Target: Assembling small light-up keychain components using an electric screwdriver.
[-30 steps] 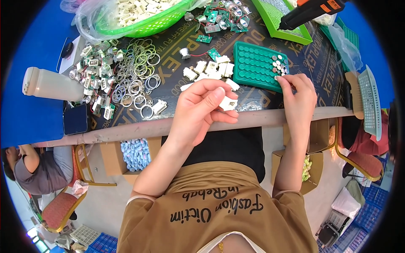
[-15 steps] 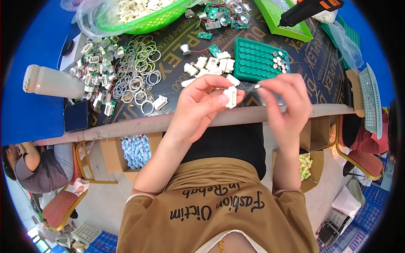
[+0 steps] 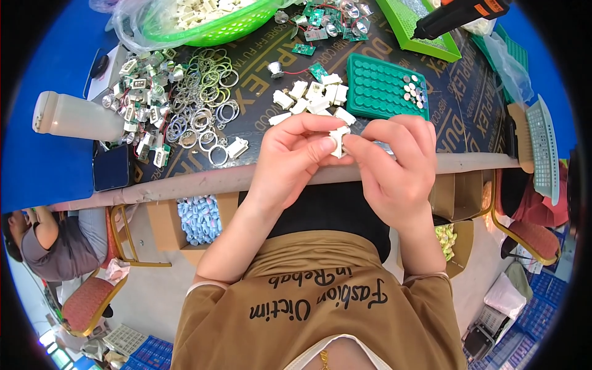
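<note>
Between thumb and fingers, my left hand (image 3: 295, 151) grips a small white plastic housing (image 3: 337, 142) above the table's near edge. My right hand (image 3: 394, 163) is closed in a pinch, its fingertips right at the housing's side. Those fingertips hide the small pale piece seen in them earlier, which looked like a button cell. Just beyond my hands lies a loose pile of similar white housings (image 3: 316, 97). To its right, a green tray (image 3: 376, 86) with round hollows carries several button cells (image 3: 411, 92) at its right end.
Key rings (image 3: 200, 120) and housings with circuit boards (image 3: 140, 102) crowd the left, beside a whitish bottle (image 3: 77, 117) and a phone (image 3: 112, 166). Farther back are a green basket (image 3: 216, 34), circuit boards with small lamps (image 3: 317, 34) and a black tool (image 3: 459, 18) over a light-green tray (image 3: 453, 52).
My right hand has moved left and in, bringing its pinched fingertips to the housing. My left hand keeps its hold in nearly the same place.
</note>
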Motion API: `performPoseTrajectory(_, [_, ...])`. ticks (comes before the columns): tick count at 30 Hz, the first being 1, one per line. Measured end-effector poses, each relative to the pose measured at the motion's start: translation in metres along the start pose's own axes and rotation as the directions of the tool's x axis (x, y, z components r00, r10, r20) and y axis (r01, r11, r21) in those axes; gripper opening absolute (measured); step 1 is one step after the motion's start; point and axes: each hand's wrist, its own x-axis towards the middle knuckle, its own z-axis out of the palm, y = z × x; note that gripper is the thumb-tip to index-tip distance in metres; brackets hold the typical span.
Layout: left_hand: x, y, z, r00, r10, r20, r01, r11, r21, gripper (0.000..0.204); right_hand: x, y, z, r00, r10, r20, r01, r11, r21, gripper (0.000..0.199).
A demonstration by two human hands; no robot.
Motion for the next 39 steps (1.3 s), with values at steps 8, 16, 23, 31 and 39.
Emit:
performPoseTrajectory(8, [0.001,-0.003,-0.003,1.0,-0.003,-0.009,0.003,1.0,0.023,0.021,-0.004,0.003,-0.01,0.994,-0.003,0.105,0.0,1.0,0.025,0.025])
performPoseTrajectory(16, [0.002,0.001,-0.001,1.0,-0.012,0.02,0.011,1.0,0.003,0.02,-0.034,0.083,-0.035,0.786,0.613,-0.081,-0.618,0.773,-0.142,0.007])
performPoseTrajectory(23, [0.001,0.003,0.0,1.0,-0.022,0.019,0.022,1.0,0.001,0.021,-0.038,0.088,-0.026,0.748,0.664,0.004,-0.655,0.738,-0.162,0.008])
performPoseTrajectory(31, [0.0,0.002,-0.003,0.998,-0.035,0.043,0.036,0.999,-0.015,0.022,-0.032,0.085,-0.027,0.735,0.678,0.021,-0.658,0.72,-0.219,0.009])
performPoseTrajectory(39, [0.004,0.004,-0.006,0.998,-0.052,0.044,0.054,0.997,-0.047,0.023,-0.033,0.085,-0.022,0.804,0.595,0.008,-0.581,0.789,-0.201,0.008])
